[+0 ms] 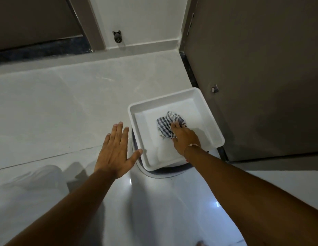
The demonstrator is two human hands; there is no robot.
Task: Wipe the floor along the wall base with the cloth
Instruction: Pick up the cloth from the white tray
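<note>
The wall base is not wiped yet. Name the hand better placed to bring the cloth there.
Right. The right hand already rests on the striped cloth inside the white tub; the left hand is spread open and empty beside it.

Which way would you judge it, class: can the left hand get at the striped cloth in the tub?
Probably yes. The left hand hovers open beside the white tub, whose top is open; only the right hand lies on the striped cloth.
</note>
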